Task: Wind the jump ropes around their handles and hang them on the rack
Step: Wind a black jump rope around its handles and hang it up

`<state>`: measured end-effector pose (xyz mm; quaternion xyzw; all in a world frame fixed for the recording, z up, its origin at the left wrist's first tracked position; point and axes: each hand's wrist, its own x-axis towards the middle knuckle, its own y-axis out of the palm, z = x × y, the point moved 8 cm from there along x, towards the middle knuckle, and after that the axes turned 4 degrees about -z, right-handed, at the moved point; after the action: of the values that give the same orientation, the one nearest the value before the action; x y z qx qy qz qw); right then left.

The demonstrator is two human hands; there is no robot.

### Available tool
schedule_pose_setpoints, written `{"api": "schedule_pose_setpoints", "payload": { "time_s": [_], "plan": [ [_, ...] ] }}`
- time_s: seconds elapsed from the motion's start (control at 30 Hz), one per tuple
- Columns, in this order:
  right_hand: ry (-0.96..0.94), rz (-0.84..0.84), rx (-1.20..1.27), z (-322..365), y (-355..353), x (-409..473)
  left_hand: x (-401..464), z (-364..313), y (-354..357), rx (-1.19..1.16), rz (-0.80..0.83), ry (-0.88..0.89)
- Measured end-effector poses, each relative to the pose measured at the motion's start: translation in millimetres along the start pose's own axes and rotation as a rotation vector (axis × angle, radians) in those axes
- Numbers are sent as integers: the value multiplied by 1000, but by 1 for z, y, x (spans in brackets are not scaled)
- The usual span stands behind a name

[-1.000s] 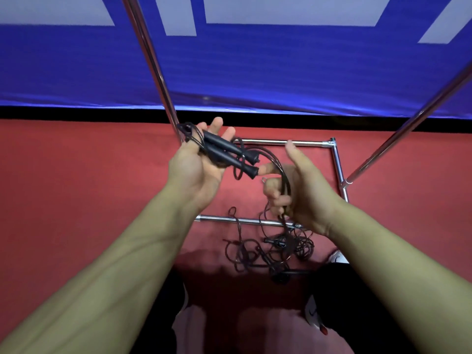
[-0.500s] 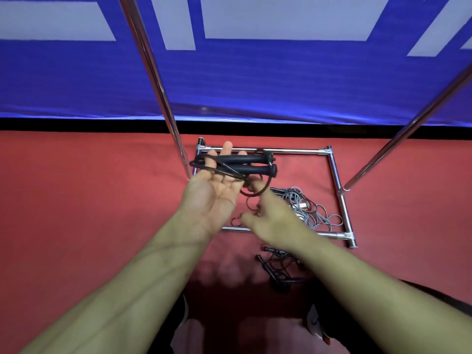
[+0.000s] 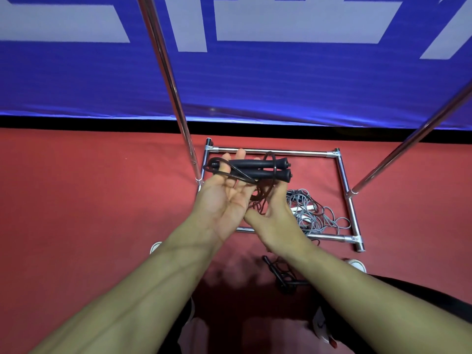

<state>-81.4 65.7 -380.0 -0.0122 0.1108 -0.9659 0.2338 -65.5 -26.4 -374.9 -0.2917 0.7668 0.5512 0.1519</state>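
Two black handles (image 3: 258,169) of a black jump rope lie side by side across the straight fingers of my left hand (image 3: 224,203), which is palm up. A loop of its cord (image 3: 231,172) runs over the palm and one turn circles the handles. My right hand (image 3: 277,215) sits just below and to the right, pinching the bunched cord (image 3: 260,200) under the handles; its fingertips are hidden. The chrome rack's base frame (image 3: 275,151) lies on the red floor beneath my hands. A grey jump rope (image 3: 315,213) lies tangled inside the base.
Two chrome rack uprights rise from the base, one at the left (image 3: 168,72) and one at the right (image 3: 408,144). A second black jump rope (image 3: 281,274) lies on the floor near my white shoes (image 3: 356,264). A blue banner (image 3: 255,93) stands behind the rack.
My right hand has swung from the right side in under the handles with the cord. The handles have turned from slanted to level on my left hand's fingers.
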Motion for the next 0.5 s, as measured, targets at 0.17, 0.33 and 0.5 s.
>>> {"api": "schedule_pose_setpoints", "payload": {
  "time_s": [0.17,0.33,0.5],
  "plan": [
    [30,124,-28,-9,6,12,1,-1,-4,132,27,26],
    [97,274,10,-12,19,-1,6,-64,-2,601,-20,586],
    [45,-50,81,17,-35,23,2,-86,-8,1027,-167,791]
  ]
}}
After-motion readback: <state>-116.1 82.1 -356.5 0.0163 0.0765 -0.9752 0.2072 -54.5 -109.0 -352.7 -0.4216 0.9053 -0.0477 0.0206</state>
